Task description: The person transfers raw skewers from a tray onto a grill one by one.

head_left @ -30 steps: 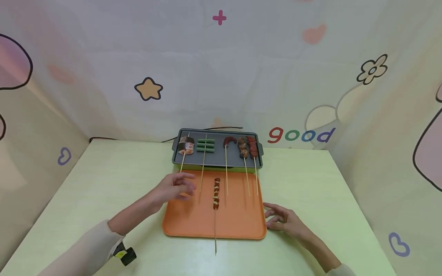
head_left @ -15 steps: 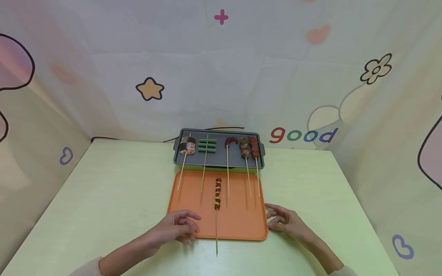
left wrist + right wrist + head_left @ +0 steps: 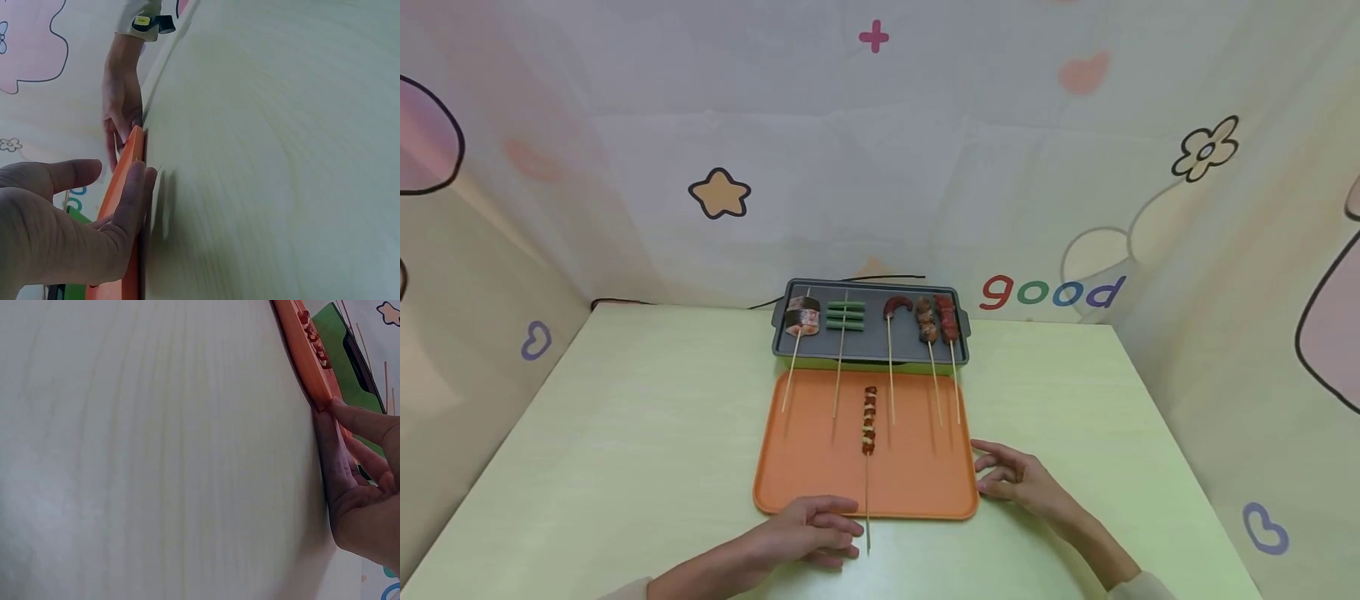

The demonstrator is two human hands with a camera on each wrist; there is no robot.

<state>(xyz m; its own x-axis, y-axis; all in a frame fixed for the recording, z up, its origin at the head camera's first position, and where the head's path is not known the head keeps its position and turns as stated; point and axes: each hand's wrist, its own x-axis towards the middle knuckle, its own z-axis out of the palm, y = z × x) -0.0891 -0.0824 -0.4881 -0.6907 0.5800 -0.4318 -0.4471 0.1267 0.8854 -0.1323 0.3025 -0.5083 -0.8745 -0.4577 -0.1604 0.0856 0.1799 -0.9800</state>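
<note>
A meat skewer, with red and pale pieces on a thin stick, lies lengthwise on the orange tray. Its bare stick end juts past the tray's front edge. My left hand hovers just left of that stick end, thumb and fingers apart and holding nothing. In the left wrist view its fingers overlap the front edge of the tray. At the tray's right side rests my right hand, with relaxed fingertips against the rim. The right wrist view shows its thumb and a finger right at the tray's corner.
Behind the tray stands a grey grill plate on a green base. Across it lie several skewers, including green pieces, a curled dark red piece and red meat. Their sticks reach over the tray. A black cable runs along the back.
My left hand has come back from the leftmost skewer's stick on the grill, moving toward me and then right to the meat skewer's stick end. The right hand keeps its place.
</note>
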